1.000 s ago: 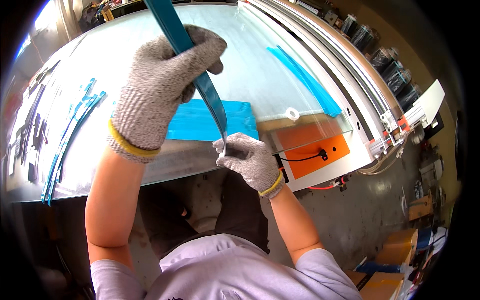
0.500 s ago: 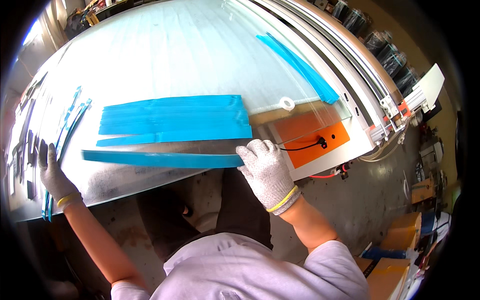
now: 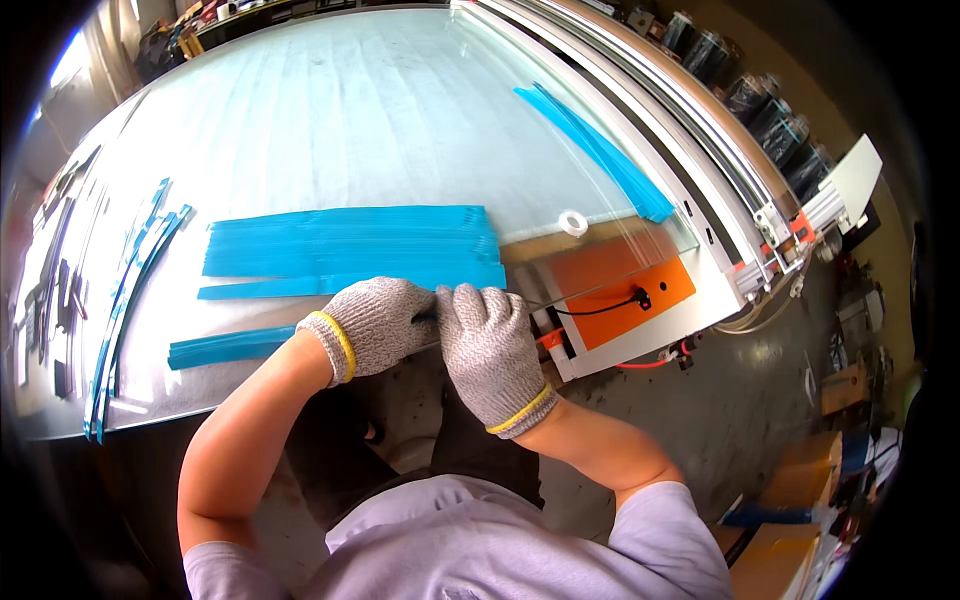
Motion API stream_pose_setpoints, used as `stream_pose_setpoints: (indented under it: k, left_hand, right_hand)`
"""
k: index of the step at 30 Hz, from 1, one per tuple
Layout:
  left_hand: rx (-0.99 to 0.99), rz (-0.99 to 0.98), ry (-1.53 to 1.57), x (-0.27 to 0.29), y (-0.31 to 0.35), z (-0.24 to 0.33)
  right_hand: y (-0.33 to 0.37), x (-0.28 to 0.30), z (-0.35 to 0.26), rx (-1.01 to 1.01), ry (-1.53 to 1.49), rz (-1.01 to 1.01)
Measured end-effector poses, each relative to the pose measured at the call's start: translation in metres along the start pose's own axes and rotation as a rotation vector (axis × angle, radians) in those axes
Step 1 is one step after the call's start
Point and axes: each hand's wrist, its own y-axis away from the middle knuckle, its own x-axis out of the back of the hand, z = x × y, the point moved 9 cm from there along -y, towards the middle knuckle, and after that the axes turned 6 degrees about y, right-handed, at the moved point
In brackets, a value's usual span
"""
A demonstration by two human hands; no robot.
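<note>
Grey knit gloves with yellow cuffs cover both hands, which meet at the near edge of the glass-topped table. A long blue strip lies along that edge and passes beneath my left hand. The fingers of my left hand are curled in at the strip's right end. Pressed up beside them, my right hand is closed on the same end; the fingertips and the end itself are hidden. Just beyond lies a flat row of blue strips, its nearest strip slightly apart.
Narrow offcuts and dark strips lie at the left. More blue strips rest at the far right, near a white ring. An orange panel with a black cable sits beside a white rail. Boxes stand lower right.
My left hand has come from the offcuts at the left across to the strip's right end, beside my right hand. My right hand has shifted slightly left and nearer; the strip's left end is lower in view.
</note>
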Motion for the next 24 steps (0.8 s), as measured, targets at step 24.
stream_pose_setpoints:
  k: [24]
  left_hand:
    - [-0.183,0.494,-0.266,0.011,0.056,0.061]
  right_hand:
    - [0.049,-0.012,0.059,-0.569,-1.481,0.327]
